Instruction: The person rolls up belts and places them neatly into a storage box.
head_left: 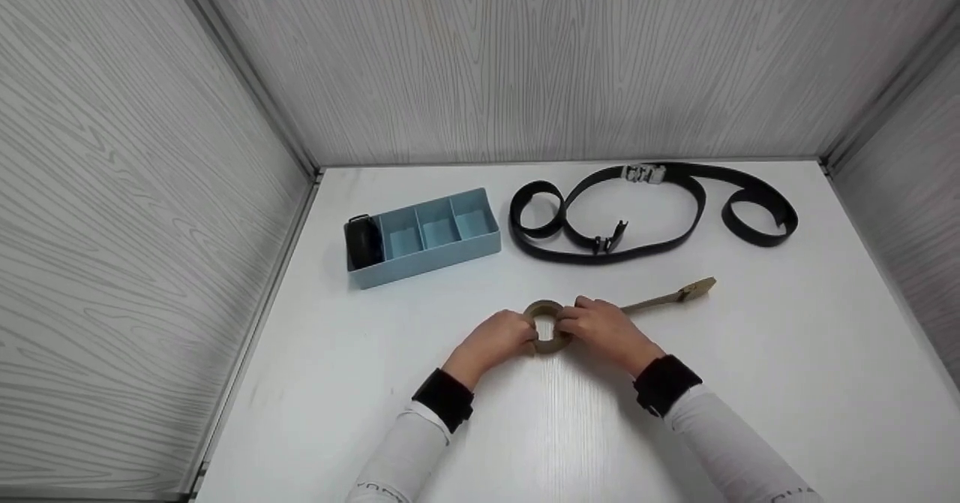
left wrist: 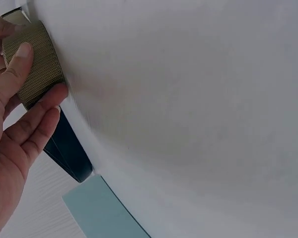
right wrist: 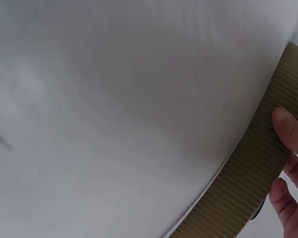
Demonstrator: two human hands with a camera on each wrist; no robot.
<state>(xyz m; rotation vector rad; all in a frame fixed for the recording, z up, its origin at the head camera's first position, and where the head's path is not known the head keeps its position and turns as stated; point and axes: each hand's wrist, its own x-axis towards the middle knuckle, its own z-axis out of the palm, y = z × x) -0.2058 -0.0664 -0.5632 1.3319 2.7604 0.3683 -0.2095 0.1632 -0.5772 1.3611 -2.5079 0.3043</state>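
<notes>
Tan belt (head_left: 545, 328): coiled on the tabletop (head_left: 750, 383) centre, tail trailing right.
Left hand (head_left: 499, 340): fingers clasped on the coil.
Right hand (head_left: 604, 328): pinched on the coil.
Handling: light, soft webbing, likely springy; best gripped at the coil's sides.

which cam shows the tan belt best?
Head view: the whole tan belt shows, coiled between both hands, tail running right to its buckle end. Left wrist shows only a patch of coil by the fingers; right wrist only a close strip of webbing.

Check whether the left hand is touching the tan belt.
Touching. The left wrist view shows the left hand with its fingertips pressed against the rolled tan belt; the head view agrees, with both hands round the coil.
</notes>
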